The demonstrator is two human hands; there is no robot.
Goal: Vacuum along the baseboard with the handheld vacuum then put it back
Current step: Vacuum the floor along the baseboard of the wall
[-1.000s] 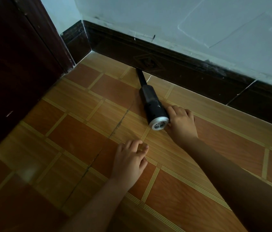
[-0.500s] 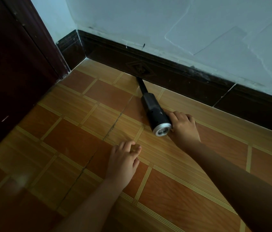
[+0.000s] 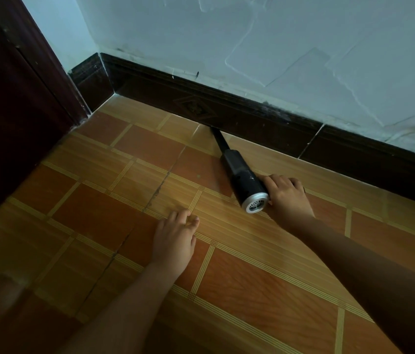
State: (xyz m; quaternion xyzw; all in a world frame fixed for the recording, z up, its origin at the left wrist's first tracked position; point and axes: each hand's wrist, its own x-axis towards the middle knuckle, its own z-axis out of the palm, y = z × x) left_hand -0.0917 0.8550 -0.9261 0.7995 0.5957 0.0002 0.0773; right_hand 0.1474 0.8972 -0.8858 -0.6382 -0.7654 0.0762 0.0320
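The floor (image 3: 252, 290) under me is glossy tile in orange-brown and wood-grain squares, divided by pale striped bands. A dark crack (image 3: 160, 185) runs diagonally across several tiles, from near the far wall toward the near left. A black handheld vacuum (image 3: 242, 178) with a silver vented end cap lies on the tiles. Its thin nozzle (image 3: 218, 139) reaches the foot of the dark brown baseboard (image 3: 252, 118), where floor meets wall. My right grip (image 3: 288, 194) curls against the vacuum's rear, low on the tile. My left grip (image 3: 175, 241) rests on the floor, fingers loosely bent, apart from the vacuum.
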